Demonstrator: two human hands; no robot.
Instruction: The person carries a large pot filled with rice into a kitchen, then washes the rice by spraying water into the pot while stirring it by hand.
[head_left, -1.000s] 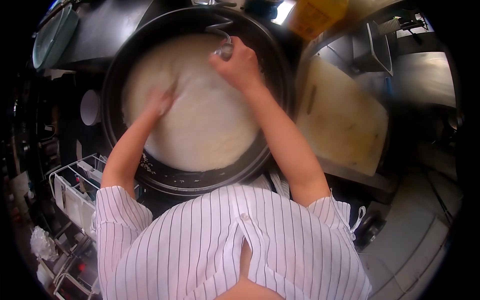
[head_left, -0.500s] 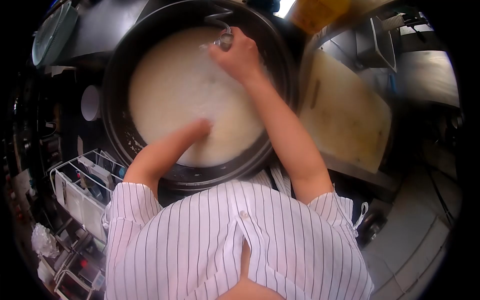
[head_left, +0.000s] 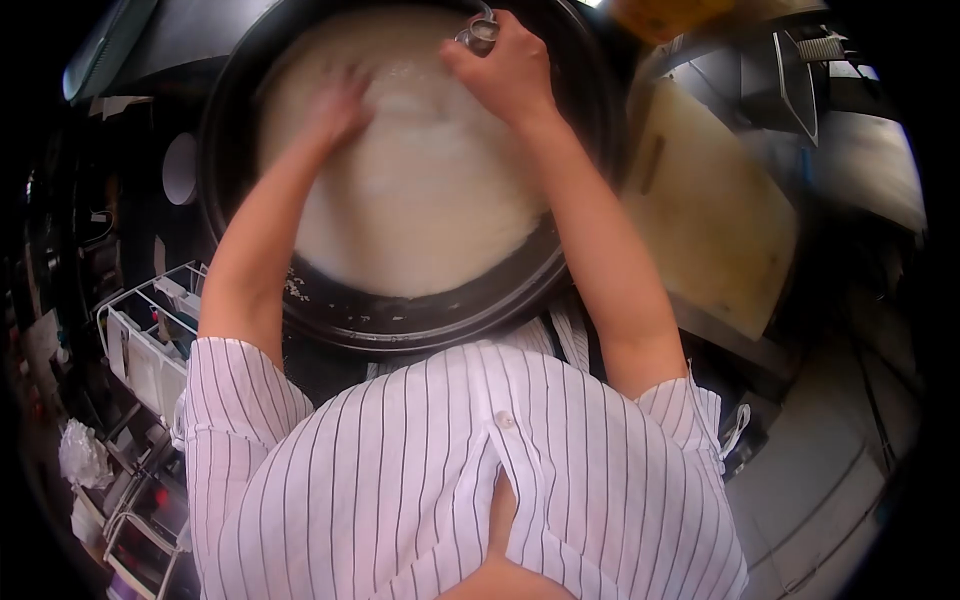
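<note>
A large dark round pot (head_left: 425,330) stands in front of me, filled with cloudy white water (head_left: 430,210). White grains (head_left: 295,287), which look like rice, cling to its near inner wall. My left hand (head_left: 347,100) is at the water on the left, its fingers blurred but spread, with nothing seen in them. Over the far right part of the pot, my right hand (head_left: 512,72) is closed around the shiny metal end of a hose (head_left: 484,36). The water under the hose looks rippled. What lies beneath the cloudy surface is hidden.
To the right lies a worn, yellowish cutting board (head_left: 710,210), with a metal container (head_left: 790,85) behind it. A white wire rack (head_left: 145,350) stands at the lower left. Left of the pot is a white round container (head_left: 181,170). A crumpled plastic bag (head_left: 84,455) lies further down.
My left hand has swept from the near middle of the water to the far left, and its fingers now show. My right hand keeps its grip on the hose. The view has shifted slightly.
</note>
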